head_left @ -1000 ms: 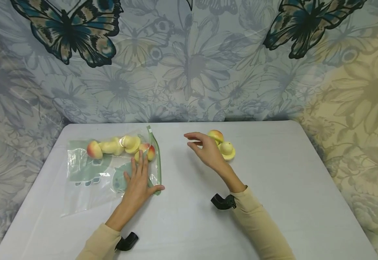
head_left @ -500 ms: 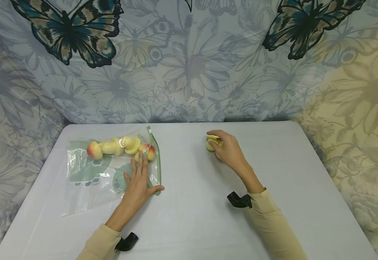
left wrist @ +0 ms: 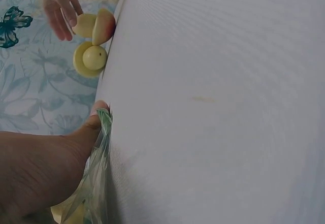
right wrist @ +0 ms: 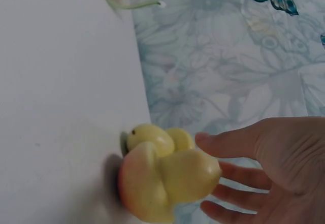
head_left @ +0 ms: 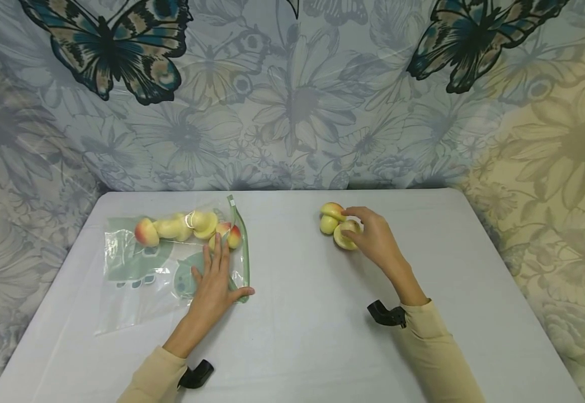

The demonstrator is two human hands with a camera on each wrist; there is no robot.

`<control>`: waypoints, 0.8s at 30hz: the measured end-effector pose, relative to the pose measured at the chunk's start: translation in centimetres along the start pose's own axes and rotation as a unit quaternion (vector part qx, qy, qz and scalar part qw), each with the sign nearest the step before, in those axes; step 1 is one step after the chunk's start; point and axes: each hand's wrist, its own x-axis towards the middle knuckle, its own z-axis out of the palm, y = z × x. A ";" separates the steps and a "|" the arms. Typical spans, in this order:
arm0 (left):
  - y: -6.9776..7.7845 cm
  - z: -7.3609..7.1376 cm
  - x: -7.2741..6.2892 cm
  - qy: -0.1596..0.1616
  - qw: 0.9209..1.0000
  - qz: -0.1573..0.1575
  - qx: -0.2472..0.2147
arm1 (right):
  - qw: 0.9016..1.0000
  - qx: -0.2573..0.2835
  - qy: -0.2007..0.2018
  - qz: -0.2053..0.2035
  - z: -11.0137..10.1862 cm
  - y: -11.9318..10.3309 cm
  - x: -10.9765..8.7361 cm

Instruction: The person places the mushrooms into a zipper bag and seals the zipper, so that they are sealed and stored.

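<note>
My left hand [head_left: 213, 285] lies flat with spread fingers on a clear zip bag [head_left: 161, 313] printed with green shapes. Inside show several yellow-and-red mushroom-shaped pieces [head_left: 171, 228]; the fingertips overlap the rightmost piece. At the back right of the table are two like pieces with a red-tinged dome and round yellow knob. One [head_left: 331, 210] lies on its side, its knob turned forward. Over the other piece [right wrist: 147, 183], knob up, is my right hand [right wrist: 274, 168]. Its thumb and fingers stand loosely apart around the knob, thumb tip right at it, fingers nearly straight.
A white-covered table [head_left: 292, 336] spans the space before me, its far edge close to a floral fabric wall [head_left: 292, 112] with large butterflies. A black wrist camera [head_left: 387, 313] hangs by the right sleeve, another black camera [head_left: 197, 375] by the left.
My right hand has moved right, first over the two pieces, then back to the right-hand one, uncovering the other. The right-hand piece sits slightly further left. My left hand and the bag stay put.
</note>
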 end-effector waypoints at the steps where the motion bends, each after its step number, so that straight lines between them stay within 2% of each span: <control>1: 0.0 0.0 0.0 0.000 1.000 0.000 0.000 | 1.000 -0.003 -0.009 0.008 -0.1 0.1 -0.1; 7: 0.0 0.1 0.0 0.006 1.000 0.004 0.001 | 0.999 -0.022 -0.038 0.029 0.0 0.6 -0.5; 16: 0.0 0.0 0.1 -0.008 1.000 -0.005 0.008 | 0.999 -0.024 -0.026 0.020 0.1 1.1 -0.7; 24: -0.1 0.1 0.0 -0.001 1.000 -0.001 0.004 | 0.999 -0.012 -0.031 0.033 -0.5 1.5 -0.9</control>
